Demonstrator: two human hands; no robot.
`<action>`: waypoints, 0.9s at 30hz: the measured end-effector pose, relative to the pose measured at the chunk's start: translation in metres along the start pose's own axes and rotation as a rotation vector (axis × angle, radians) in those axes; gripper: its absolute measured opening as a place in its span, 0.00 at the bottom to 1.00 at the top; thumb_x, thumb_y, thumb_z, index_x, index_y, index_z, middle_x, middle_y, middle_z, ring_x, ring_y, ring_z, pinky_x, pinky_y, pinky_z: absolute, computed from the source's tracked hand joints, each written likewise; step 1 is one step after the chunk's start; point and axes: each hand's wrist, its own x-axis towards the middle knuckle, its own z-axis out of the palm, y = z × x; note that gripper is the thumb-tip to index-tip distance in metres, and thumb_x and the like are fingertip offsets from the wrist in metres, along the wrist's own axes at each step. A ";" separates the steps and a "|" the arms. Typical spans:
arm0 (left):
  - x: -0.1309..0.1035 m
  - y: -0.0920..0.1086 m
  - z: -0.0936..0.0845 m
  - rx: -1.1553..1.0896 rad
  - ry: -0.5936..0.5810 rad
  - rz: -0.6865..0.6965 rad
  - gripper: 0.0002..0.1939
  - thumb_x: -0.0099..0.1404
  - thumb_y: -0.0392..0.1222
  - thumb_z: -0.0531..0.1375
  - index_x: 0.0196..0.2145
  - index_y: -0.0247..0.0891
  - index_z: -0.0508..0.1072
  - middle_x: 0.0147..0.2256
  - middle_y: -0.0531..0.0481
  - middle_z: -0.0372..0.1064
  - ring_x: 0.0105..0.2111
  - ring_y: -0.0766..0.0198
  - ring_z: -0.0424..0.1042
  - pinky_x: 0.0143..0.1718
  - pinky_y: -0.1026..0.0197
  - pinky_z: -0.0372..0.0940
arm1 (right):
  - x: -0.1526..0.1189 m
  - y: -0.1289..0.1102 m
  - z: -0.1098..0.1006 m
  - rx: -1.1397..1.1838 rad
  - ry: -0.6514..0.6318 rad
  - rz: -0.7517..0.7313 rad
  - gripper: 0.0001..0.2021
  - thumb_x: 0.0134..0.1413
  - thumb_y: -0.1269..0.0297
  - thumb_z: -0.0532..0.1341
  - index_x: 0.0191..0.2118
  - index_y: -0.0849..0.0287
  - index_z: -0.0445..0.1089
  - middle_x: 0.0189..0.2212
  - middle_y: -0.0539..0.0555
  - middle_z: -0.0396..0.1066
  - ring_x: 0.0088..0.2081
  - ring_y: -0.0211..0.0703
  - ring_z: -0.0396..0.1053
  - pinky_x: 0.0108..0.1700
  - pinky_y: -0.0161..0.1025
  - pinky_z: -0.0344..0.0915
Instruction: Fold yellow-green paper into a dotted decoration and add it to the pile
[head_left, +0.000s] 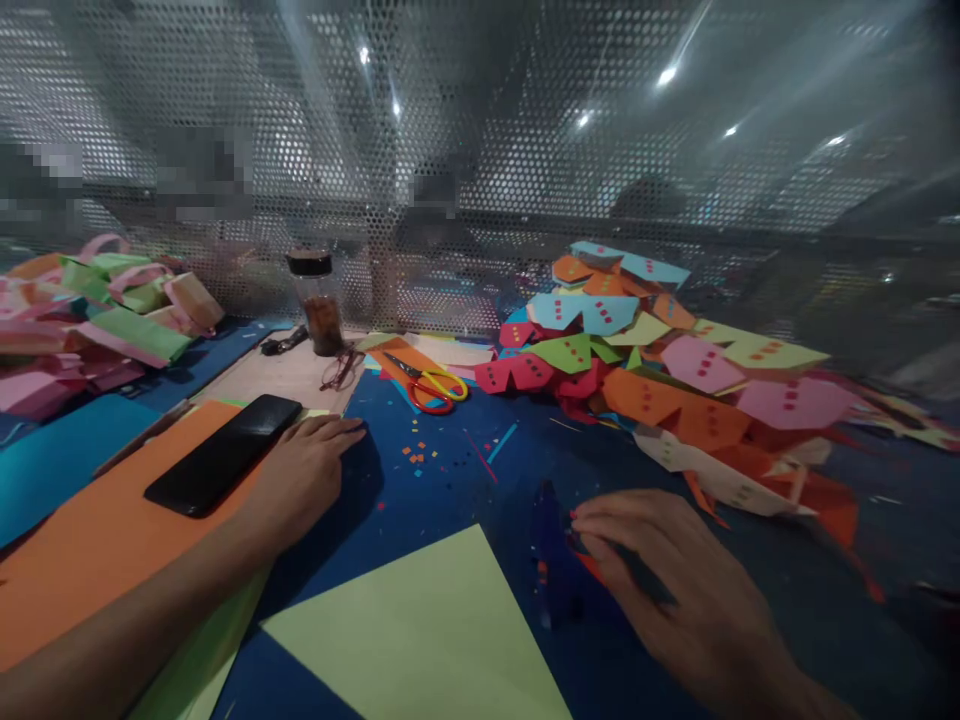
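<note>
Two hands on the go here. The left hand (pixel 304 485) is lying palm down, fingers stretched out with nothing in its grasp, across the edge of one big orange sheet (pixel 82 560) and right next to the one black phone (pixel 225 455). The right hand (pixel 667 560) is curled, thumb and fingertips pretty close together, up against one dark blue object (pixel 555 570). It's too blurry to say what that is, or whether the fingers really have hold of it. There's a bit of red-orange right by those fingers too.

One pale green sheet (pixel 427 630) sits front and center on the blue tabletop (pixel 427 500), corner pointing away from the person, just left of that dark blue thing. One blue sheet (pixel 67 455) is over at the far left.

Further back: one pair of scissors (pixel 427 385) with one red and one yellow handle loop, and one black-lidded jar (pixel 321 305) with something brown inside. Little paper scraps (pixel 416 455) are scattered around, way too many to count.

Heaps, two of them: a pink-and-green folded paper pile (pixel 127 320) on the left, and a multicolored cut-paper pile (pixel 675 390) with red square marks on the right. Pieces overlap too much for an exact tally.
</note>
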 end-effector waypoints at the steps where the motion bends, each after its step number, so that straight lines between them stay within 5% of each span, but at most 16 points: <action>1: 0.000 0.000 0.000 -0.009 0.002 0.006 0.28 0.63 0.30 0.49 0.55 0.40 0.78 0.59 0.48 0.72 0.60 0.47 0.69 0.62 0.40 0.63 | 0.000 0.001 -0.001 0.000 -0.001 0.001 0.06 0.63 0.73 0.60 0.41 0.54 0.71 0.36 0.52 0.77 0.38 0.44 0.75 0.41 0.42 0.70; 10: 0.000 0.001 -0.001 0.028 0.037 -0.009 0.28 0.65 0.31 0.47 0.56 0.38 0.76 0.57 0.45 0.74 0.58 0.49 0.70 0.59 0.45 0.65 | -0.003 -0.008 -0.006 0.046 -0.036 -0.036 0.08 0.64 0.76 0.60 0.43 0.57 0.70 0.39 0.54 0.75 0.42 0.43 0.72 0.45 0.42 0.68; 17: -0.002 -0.006 0.003 0.061 -0.010 0.021 0.28 0.65 0.32 0.47 0.56 0.43 0.77 0.61 0.51 0.71 0.60 0.48 0.67 0.60 0.42 0.63 | -0.003 -0.017 -0.006 0.095 -0.043 -0.075 0.09 0.63 0.77 0.59 0.44 0.57 0.69 0.39 0.54 0.75 0.42 0.44 0.72 0.45 0.42 0.68; 27: 0.003 -0.010 0.007 -0.137 0.029 0.144 0.28 0.63 0.30 0.47 0.51 0.41 0.80 0.56 0.48 0.76 0.59 0.51 0.69 0.63 0.45 0.62 | -0.004 -0.024 -0.001 0.060 -0.056 -0.134 0.07 0.64 0.77 0.60 0.44 0.59 0.69 0.39 0.55 0.74 0.42 0.45 0.70 0.45 0.44 0.64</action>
